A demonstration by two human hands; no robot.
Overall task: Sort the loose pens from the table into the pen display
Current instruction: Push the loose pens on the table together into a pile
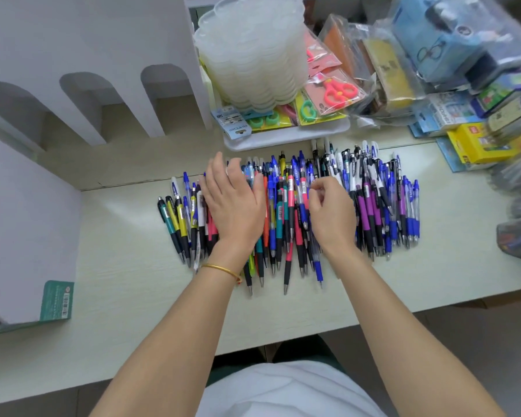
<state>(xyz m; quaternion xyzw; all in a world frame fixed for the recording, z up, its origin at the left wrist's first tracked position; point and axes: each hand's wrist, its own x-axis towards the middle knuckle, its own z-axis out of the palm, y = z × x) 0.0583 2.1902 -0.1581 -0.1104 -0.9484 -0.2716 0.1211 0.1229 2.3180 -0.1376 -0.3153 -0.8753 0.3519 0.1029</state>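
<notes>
A wide row of loose pens (373, 206) is laid side by side across the middle of the pale table (418, 284), tips toward the person. The white pen display (118, 40), with its arched slots, is stood at the table's far left, apart from the pens. The left hand (233, 206) is laid flat on the left part of the row, its fingers (223, 171) held straight and close together. A gold bangle (223, 269) is worn on that wrist. The right hand (333, 215) is held over the middle of the row, its fingers (319, 188) curled in toward the thumb; whether a pen is pinched cannot be told. Behind the pens, a stack of translucent plastic trays (253, 55) and carded scissors (339, 91) are kept in a white tray (283, 138).
</notes>
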